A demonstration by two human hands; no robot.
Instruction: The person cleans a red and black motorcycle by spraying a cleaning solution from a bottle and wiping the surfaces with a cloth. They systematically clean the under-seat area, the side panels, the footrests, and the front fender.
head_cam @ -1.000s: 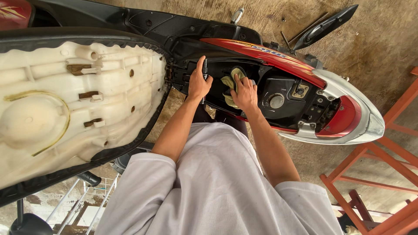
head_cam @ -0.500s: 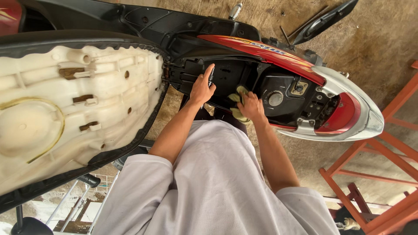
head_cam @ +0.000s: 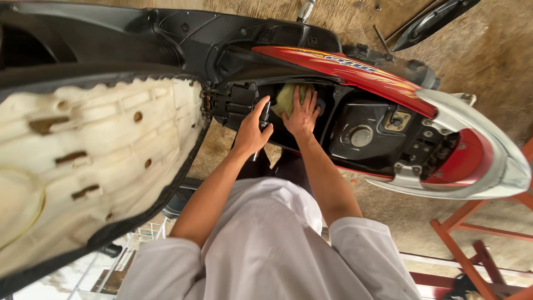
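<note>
Soft, even daylight fills the scene, with glare on the raised seat underside at left. The open compartment sits in shadow; wide-angle distortion bends the edges.

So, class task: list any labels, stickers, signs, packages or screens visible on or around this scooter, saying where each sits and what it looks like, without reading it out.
Sticker: on the red side panel of the scooter, just above the open under-seat bay; long slanted strip, blue letters with pale edging, yellow-orange streaks trailing right.
No packages, signs or screens show.
Right hand presses a yellow-green cloth just below that panel.
</note>
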